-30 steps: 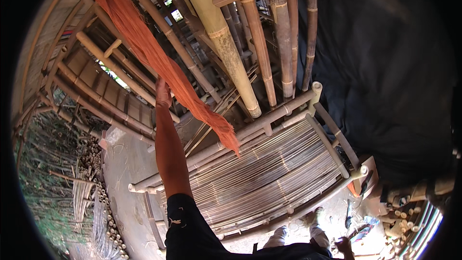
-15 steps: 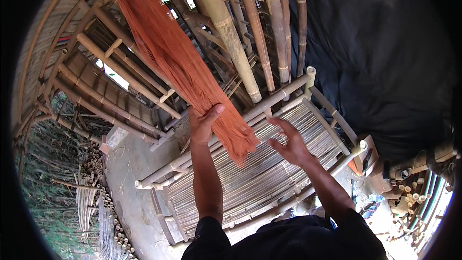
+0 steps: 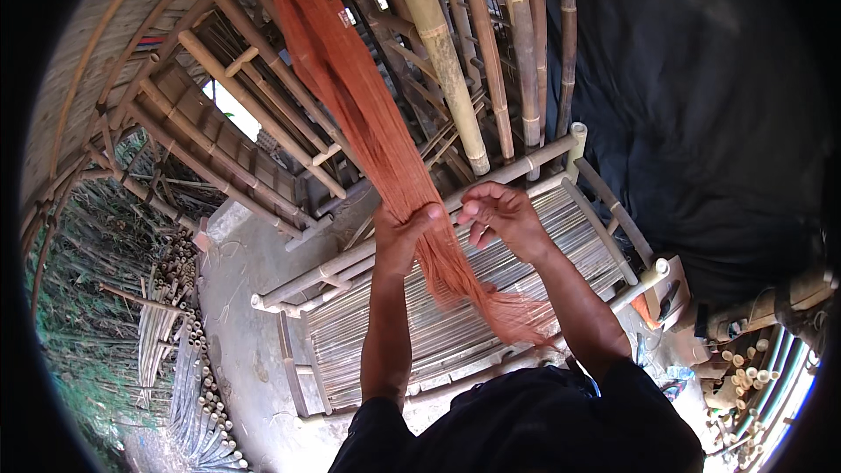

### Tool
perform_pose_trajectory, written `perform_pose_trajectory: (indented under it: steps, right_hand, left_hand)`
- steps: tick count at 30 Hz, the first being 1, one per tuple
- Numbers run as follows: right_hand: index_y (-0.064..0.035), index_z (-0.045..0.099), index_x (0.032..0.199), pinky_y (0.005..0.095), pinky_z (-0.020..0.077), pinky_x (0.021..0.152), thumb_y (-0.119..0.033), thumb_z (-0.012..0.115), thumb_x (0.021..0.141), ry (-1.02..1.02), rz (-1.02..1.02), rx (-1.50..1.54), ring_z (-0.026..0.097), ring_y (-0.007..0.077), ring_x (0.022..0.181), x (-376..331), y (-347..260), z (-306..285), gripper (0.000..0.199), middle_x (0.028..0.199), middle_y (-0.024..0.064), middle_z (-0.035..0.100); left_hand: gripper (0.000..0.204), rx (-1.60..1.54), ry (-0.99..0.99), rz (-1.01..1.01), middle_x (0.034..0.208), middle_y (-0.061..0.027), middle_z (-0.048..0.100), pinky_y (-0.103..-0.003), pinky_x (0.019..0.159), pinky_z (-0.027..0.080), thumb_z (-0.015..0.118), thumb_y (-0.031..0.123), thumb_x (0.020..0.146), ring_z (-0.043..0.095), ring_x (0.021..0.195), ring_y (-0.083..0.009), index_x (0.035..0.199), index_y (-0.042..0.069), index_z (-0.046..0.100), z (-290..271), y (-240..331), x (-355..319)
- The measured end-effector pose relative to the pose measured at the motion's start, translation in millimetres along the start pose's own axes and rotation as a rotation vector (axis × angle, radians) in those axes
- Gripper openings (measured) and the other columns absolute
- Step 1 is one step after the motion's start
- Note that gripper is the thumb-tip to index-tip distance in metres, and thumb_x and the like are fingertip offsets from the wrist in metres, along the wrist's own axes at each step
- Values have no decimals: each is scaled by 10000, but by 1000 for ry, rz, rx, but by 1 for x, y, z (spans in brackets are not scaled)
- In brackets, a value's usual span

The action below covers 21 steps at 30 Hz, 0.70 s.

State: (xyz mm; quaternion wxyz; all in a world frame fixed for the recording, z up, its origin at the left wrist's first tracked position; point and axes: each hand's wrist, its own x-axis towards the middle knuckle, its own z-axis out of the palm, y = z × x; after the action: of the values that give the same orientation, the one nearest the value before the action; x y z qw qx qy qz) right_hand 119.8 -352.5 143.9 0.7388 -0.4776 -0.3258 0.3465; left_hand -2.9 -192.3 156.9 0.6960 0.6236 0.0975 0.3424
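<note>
A long hank of fine rust-orange thread [image 3: 378, 114] hangs down from the upper left, its loose, frayed end trailing over the slatted bamboo bench [image 3: 368, 342]. My left hand [image 3: 401, 241] is wrapped round the hank from its left side, thumb lying across the front. Just right of the strands is my right hand [image 3: 508, 219], beside the left thumb. Its fingers are curled in, with thumb and forefinger brought together. Whether a thread is caught between them is too small to see.
Upright bamboo poles [image 3: 447, 61] and a bamboo frame [image 3: 272, 123] stand beyond the bench. A dark sheet [image 3: 683, 114] covers the right side. Cut bamboo lies stacked at the lower left [image 3: 197, 394] and lower right [image 3: 745, 377].
My right hand has moved in toward the hank, and its spread fingers have curled. The hank's lower end now hangs further down and to the right, spread out more.
</note>
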Motion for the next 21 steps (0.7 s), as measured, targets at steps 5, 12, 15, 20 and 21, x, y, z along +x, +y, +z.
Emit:
perform_pose_trajectory:
  steps: [5,12,15,20,21]
  right_hand:
    - [-3,664,1057,201,505,653,-128,722,908,-68,-191,-156,613,61,784,-1,7,9,204,868,26,681]
    - [-29,689,963,229,507,561,-182,676,945,-23,-24,-77,597,61,640,-11,-11,-15,155,760,11,660]
    - [-27,663,968,236,517,577,-161,691,933,-65,49,28,607,66,658,-14,-14,-32,141,743,-2,641]
    - [-36,671,982,219,526,570,-123,728,897,-107,-68,-259,629,75,672,-20,-3,-20,134,795,19,658]
    - [-35,672,980,218,526,569,-123,726,898,-108,-7,-251,628,74,672,-20,1,-23,131,794,17,658]
  left_hand:
    - [343,18,-51,20,965,-47,660,-282,750,529,763,20,808,649,863,-134,1094,18,573,21,6,-11]
    - [323,-92,-10,19,952,-53,638,-288,733,528,752,22,817,638,833,-134,1084,27,570,20,-5,-11]
    - [310,4,31,10,916,-41,656,-271,753,528,777,32,815,644,839,-125,1058,27,585,27,-5,-18]
    - [324,26,-44,-44,908,-42,671,-262,738,534,797,15,786,666,817,-134,1036,27,591,36,-17,-25]
    - [314,37,-63,-57,907,-44,672,-265,740,535,794,15,790,666,819,-135,1030,28,592,40,-13,-26]
